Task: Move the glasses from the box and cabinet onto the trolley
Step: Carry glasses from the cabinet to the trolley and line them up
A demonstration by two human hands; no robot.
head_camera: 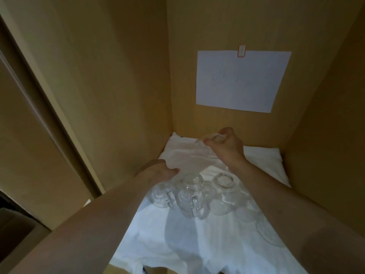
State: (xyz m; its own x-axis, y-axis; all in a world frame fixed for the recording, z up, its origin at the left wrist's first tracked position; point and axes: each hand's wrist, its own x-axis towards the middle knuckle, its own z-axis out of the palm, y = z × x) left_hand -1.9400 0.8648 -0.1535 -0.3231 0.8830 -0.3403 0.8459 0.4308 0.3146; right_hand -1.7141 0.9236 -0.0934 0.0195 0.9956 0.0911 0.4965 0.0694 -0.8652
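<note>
Inside a wooden cabinet (pixel 118 86), several clear glasses stand upside down on a white cloth (pixel 197 244). A handled glass mug (pixel 190 196) stands in the middle, with another glass (pixel 223 194) to its right and one (pixel 160 196) to its left. At the back, my right hand (pixel 227 147) pinches a small clear glass (pixel 209 139) by its base, just above the cloth. My left hand (pixel 158 172) reaches in at the left and holds a fold of the cloth beside the mug. More glasses (pixel 266 230) lie half hidden under my right forearm.
A white paper sheet (pixel 241 80) is taped to the cabinet's back wall. Wooden side walls close in on both sides. A door frame (pixel 39 107) runs along the left. The trolley and the box are out of sight.
</note>
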